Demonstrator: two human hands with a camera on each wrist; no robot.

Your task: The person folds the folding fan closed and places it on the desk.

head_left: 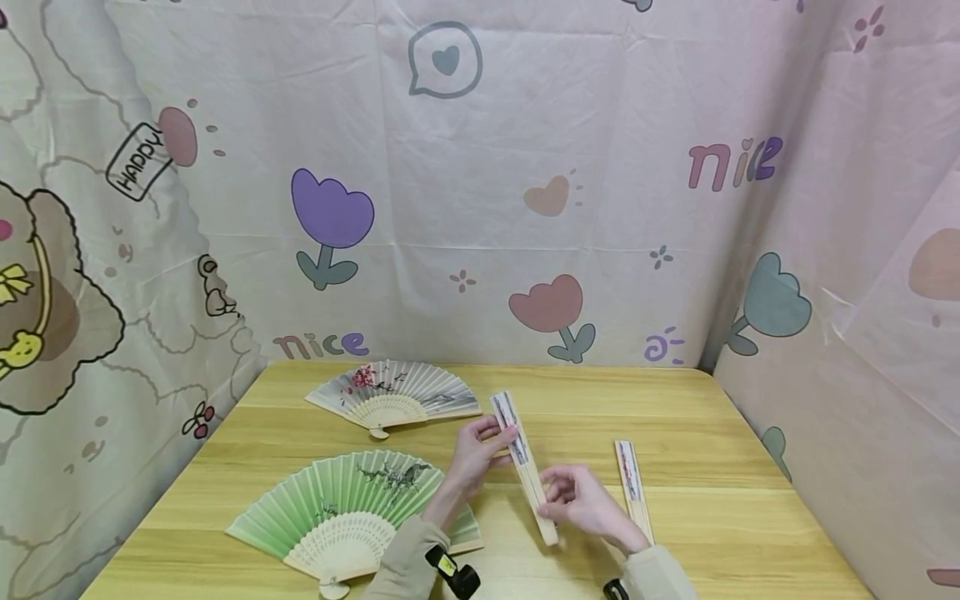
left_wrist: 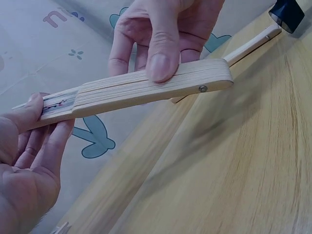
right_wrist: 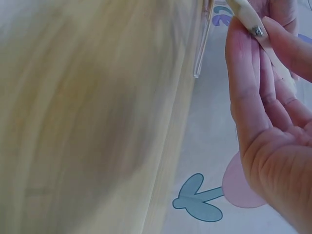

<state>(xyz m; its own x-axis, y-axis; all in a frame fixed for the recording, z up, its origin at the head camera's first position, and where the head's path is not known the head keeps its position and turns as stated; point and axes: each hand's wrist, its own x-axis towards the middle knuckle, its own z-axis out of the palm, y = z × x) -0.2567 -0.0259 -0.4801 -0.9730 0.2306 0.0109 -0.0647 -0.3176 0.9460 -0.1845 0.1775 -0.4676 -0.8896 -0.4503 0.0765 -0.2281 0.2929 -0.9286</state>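
A folded hand fan point(head_left: 527, 471) with pale wooden ribs is held above the table between both hands. My left hand point(head_left: 477, 454) pinches its upper end, where a strip of printed cloth shows, thumb on top and fingers beneath. Near the riveted end, my right hand point(head_left: 583, 502) grips the ribs between thumb and fingers. The left wrist view shows the fan's ribs point(left_wrist: 146, 90) stacked closely together. In the right wrist view the riveted end point(right_wrist: 257, 30) lies between the right thumb and fingers.
A spread green fan point(head_left: 352, 517) lies at the front left, partly behind the left forearm. Behind it is a spread grey fan point(head_left: 393, 396) with pink blossoms. Another folded fan point(head_left: 633, 487) lies right of the right hand on the wooden table point(head_left: 742, 500). Printed cloth point(head_left: 465, 208) hangs behind.
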